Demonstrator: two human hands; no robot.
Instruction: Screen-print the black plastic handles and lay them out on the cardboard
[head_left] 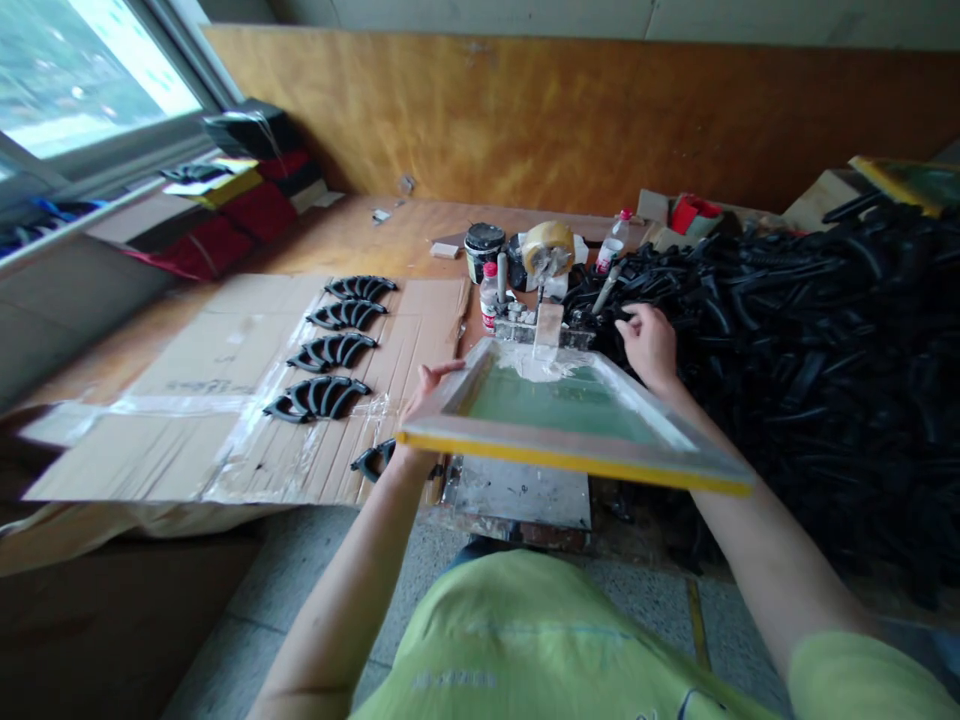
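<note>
A screen-printing frame (577, 452) with green mesh and a yellow front edge hangs tilted above a metal base plate (525, 492). My left hand (429, 388) is at the frame's left side, partly covered by it, with the fingers that show stretched out. My right hand (651, 345) is beyond the frame's right side, beside a heap of black curved plastic parts (780, 370). Its fingers are curled together; what they hold, if anything, cannot be made out. Both forearms pass partly beneath the frame.
Black curved parts (330, 350) lie in several rows on flattened cardboard (225, 350). Behind the frame stand a tape roll (547, 248), a dark-lidded tub (484, 250) and two red-capped bottles (489, 298). A wooden board (562, 120) closes off the back.
</note>
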